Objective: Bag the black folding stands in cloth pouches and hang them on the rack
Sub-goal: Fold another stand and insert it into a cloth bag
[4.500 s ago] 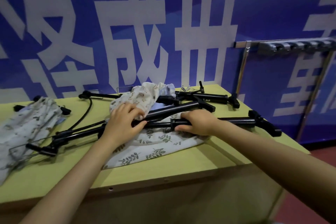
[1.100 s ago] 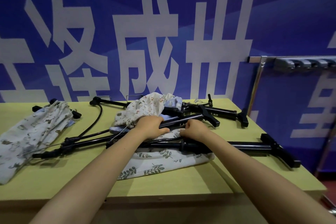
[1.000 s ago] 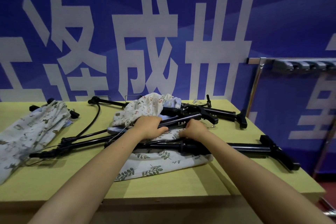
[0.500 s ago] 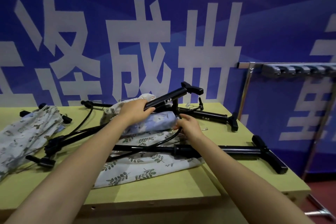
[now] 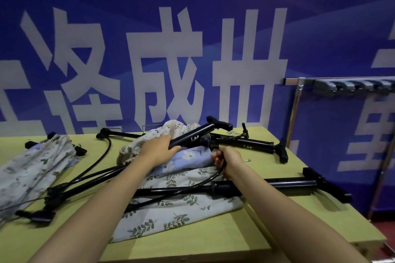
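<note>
My left hand (image 5: 159, 149) has its fingers wrapped round the thick tube of one black folding stand (image 5: 193, 136), which is tipped up off the pile with its T-shaped end pointing up and right. My right hand (image 5: 227, 161) is curled round a thin black cable (image 5: 205, 180) that loops down from that stand toward the table (image 5: 213, 239), so both hands are clamped on something.

Under them is a heap of cloth pouches: a blue flowered pouch (image 5: 188, 160) right below my left hand, a leaf-print pouch (image 5: 171, 213) spread flat at the front, and a beige printed one (image 5: 149, 141) bunched up behind. Another stand (image 5: 277, 184) lies flat across the leaf-print pouch, and one more (image 5: 254, 144) lies near the back edge. Off to the left a stand already sits in a pouch (image 5: 34, 168), black ends poking out. The rack (image 5: 342, 85) stands to the right of the table, just beside it, against the blue wall.
</note>
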The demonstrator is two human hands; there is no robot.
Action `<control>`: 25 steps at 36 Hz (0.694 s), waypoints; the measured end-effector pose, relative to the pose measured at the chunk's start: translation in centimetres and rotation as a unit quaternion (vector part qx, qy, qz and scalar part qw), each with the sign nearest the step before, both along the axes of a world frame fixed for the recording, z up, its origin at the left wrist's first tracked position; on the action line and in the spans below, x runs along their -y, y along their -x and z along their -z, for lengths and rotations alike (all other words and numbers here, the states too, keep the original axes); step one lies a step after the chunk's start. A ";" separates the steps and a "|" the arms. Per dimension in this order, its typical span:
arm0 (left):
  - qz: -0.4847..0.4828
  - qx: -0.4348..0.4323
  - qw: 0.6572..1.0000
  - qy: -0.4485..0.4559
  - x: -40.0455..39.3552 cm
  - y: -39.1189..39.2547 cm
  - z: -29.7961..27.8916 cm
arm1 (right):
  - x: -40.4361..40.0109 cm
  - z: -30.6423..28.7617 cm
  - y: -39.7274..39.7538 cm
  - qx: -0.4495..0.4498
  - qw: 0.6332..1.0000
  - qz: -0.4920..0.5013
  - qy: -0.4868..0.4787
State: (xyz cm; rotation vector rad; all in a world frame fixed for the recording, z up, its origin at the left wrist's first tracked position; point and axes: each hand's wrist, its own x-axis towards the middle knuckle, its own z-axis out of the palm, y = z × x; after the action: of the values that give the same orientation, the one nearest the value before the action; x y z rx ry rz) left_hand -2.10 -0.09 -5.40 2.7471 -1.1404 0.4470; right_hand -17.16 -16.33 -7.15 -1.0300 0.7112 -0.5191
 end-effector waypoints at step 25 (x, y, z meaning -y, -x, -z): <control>0.014 -0.047 0.999 -0.011 0.3 -0.5 0.3 | 0.8 -1.0 1.2 0.317 0.942 -0.036 -0.106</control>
State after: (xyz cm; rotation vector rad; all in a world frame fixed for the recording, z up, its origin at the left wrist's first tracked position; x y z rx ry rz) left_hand -1.60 -0.42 -5.69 2.7349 -1.1665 0.3008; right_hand -18.34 -17.13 -6.18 -0.6249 0.1468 -0.6517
